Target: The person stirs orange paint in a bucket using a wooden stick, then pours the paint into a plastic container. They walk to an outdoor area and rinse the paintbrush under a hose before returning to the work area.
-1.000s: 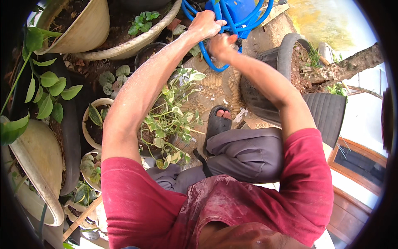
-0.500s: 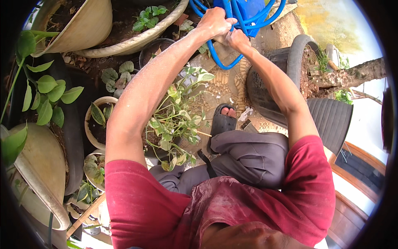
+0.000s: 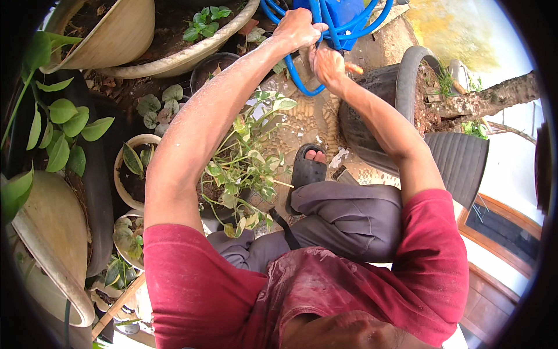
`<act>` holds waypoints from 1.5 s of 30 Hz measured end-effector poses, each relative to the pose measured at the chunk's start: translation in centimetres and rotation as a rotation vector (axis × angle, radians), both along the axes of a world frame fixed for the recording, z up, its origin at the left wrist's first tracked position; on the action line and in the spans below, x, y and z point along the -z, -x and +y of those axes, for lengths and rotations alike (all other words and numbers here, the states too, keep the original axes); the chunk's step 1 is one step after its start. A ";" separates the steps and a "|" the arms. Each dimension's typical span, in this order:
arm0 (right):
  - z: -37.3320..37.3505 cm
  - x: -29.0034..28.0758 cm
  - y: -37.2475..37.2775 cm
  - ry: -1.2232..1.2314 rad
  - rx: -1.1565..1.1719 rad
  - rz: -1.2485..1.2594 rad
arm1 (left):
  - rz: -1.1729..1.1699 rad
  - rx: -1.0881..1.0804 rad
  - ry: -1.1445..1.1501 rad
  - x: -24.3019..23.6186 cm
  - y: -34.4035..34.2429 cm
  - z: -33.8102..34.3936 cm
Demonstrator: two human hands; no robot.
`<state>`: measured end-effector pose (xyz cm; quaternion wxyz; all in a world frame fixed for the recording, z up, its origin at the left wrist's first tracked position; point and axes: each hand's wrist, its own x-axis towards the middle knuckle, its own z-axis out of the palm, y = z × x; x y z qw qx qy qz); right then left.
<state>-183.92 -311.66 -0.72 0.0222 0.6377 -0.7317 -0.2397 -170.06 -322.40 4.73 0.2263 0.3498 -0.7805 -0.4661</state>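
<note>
At the top of the head view, a blue hose (image 3: pixel 365 26) lies in loose loops over a blue object (image 3: pixel 343 13), whose kind I cannot make out. My left hand (image 3: pixel 297 29) is closed at the left side of the loops, its thumb pointing right, gripping the hose. Just below and to its right, my right hand (image 3: pixel 328 65) is closed too, with one finger standing out to the right. What lies inside its fingers is hidden. A hose loop (image 3: pixel 302 87) hangs beneath my hands.
A leafy variegated plant (image 3: pixel 244 157) stands below my left forearm. Large pale pots (image 3: pixel 119 35) line the left side. On the right a black pot (image 3: pixel 372 104) lies with a tree trunk (image 3: pixel 500 99). My sandalled foot (image 3: pixel 308 168) rests on the patterned paving (image 3: pixel 317 119).
My right hand has drawn slightly down and away from my left hand, and one finger now sticks out. My left hand keeps its place at the hose. The whole view has shifted a little.
</note>
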 end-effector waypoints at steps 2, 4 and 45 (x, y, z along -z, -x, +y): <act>2.2 1.1 -2.1 0.008 -0.187 0.162 | -0.020 -0.019 0.034 0.4 -0.3 -0.2; 1.8 0.1 -2.8 -0.129 -0.233 0.235 | -0.032 -0.015 0.065 0.2 -0.3 -0.1; 1.4 0.3 4.3 -0.030 1.371 -2.193 | 0.110 0.089 -0.185 -5.5 0.1 2.2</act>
